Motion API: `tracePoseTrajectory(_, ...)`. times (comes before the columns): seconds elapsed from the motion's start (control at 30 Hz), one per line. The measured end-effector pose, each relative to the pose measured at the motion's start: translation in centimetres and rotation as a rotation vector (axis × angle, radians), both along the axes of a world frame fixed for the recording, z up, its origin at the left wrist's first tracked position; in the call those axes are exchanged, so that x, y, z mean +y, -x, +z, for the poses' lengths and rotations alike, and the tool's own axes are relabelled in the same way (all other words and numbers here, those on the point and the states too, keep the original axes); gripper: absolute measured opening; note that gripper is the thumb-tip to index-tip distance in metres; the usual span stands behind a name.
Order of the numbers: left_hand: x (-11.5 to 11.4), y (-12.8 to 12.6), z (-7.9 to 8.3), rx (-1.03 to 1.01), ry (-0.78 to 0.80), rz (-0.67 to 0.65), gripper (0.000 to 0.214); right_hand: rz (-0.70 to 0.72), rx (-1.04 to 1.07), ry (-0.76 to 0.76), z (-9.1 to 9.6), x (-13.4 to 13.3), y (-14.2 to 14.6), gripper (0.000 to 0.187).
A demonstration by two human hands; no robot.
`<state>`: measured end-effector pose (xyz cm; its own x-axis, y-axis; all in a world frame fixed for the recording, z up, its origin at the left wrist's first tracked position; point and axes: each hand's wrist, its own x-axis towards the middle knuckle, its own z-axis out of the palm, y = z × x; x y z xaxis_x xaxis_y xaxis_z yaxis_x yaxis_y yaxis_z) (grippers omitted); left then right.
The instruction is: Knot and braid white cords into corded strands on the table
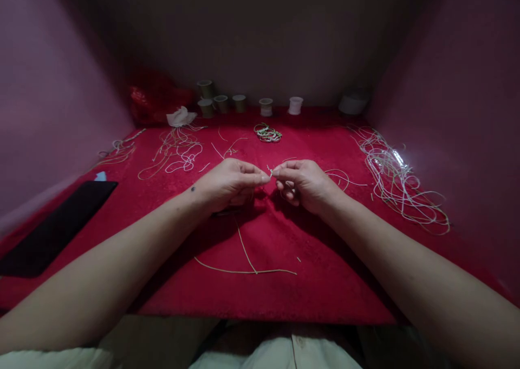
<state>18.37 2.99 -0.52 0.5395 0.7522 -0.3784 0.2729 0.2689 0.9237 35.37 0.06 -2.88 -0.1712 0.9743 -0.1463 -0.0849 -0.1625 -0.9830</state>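
My left hand [229,182] and my right hand [303,182] meet over the middle of a red cloth-covered table [333,282]. Both pinch a thin pale cord [271,170] between thumb and forefinger, fingertips almost touching. More of the pale cord [246,252] trails from under my left hand toward me and lies crossed on the cloth. Both hands are closed in a pinch.
Tangled pale cords lie at the right [400,182] and back left [179,152]. A small pile of finished bracelets [267,133] sits behind my hands. Several spools [266,106] line the back wall beside a red bag [156,98]. A black flat object [57,225] lies at left.
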Motion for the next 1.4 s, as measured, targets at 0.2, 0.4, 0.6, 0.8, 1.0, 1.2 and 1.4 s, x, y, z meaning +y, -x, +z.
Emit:
tracePoseTrajectory(0.2, -0.6, -0.5, -0.7, 0.012, -0.037, -0.028, 0.016, 0.018, 0.013, -0.026, -0.3, -0.5, -0.3, 0.009)
tracePoseTrajectory(0.4, -0.4, 0.0, -0.3, 0.065, -0.094, 0.000, 0.011, 0.046, 0.049, -0.019, -0.3, -0.4, -0.5, 0.005)
tracePoseTrajectory(0.6, -0.6, -0.5, -0.4, -0.013, 0.012, -0.041, 0.016, 0.044, 0.038, -0.048, 0.0, -0.7, -0.3, 0.012)
tracePoseTrajectory(0.8, -1.4, -1.1, 0.0, -0.005, -0.036, 0.038, 0.016, 0.062, 0.083, -0.080, 0.1, -0.9, -0.1, 0.021)
tracePoseTrajectory(1.0, -1.6, -1.1, -0.2, 0.000, -0.072, -0.020, 0.013, 0.070, 0.084, -0.075, 0.0, -0.9, -0.1, 0.023)
tracePoseTrajectory(1.2, -1.3, -1.1, -0.4, -0.153, -0.028, 0.069, 0.010, 0.050, 0.122, -0.051, 0.7, -1.1, 0.1, 0.024)
tracePoseTrajectory(1.4, -0.9, -0.5, 0.0, -0.107, 0.054, -0.063, 0.011, 0.011, 0.171, -0.043, 1.3, -1.5, 0.2, 0.026)
